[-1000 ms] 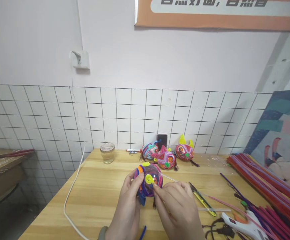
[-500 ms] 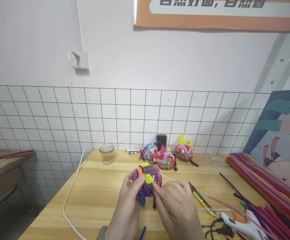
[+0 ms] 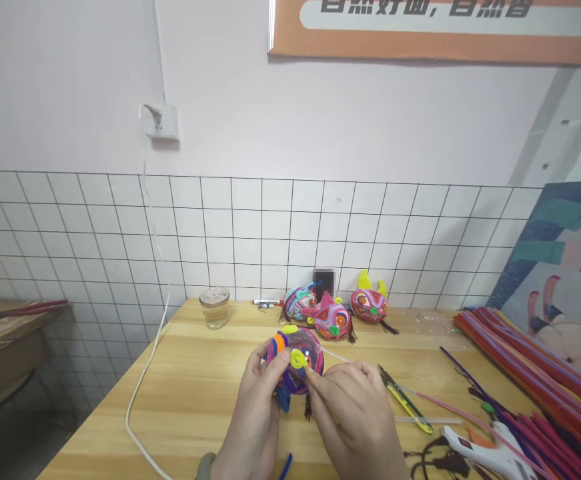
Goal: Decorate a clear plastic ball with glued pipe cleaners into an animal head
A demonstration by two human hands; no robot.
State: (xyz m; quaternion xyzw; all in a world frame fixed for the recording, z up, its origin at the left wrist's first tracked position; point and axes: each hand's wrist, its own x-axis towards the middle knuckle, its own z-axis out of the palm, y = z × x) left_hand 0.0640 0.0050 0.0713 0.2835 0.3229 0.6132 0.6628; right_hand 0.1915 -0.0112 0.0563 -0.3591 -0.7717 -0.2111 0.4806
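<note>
My left hand (image 3: 255, 410) grips a round ball-shaped craft figure (image 3: 296, 360) wrapped in purple, pink, blue and orange pipe cleaners, held just above the wooden table (image 3: 195, 393). My right hand (image 3: 355, 413) pinches at a yellow-green spiral (image 3: 298, 359) on the figure's front, thumb and forefinger closed on it. A dark tassel hangs below the figure between my hands.
Three finished figures (image 3: 333, 313) stand by the tiled wall beside a glass jar (image 3: 215, 307) and a marker (image 3: 266, 302). Right of my hands lie snips (image 3: 404, 399), a white glue gun (image 3: 490, 452) and a large heap of pipe cleaners (image 3: 535, 373). A white cable (image 3: 143, 387) crosses the table's left.
Almost nothing has moved. Both hands stay on the figure, and the camera has shifted very slightly.
</note>
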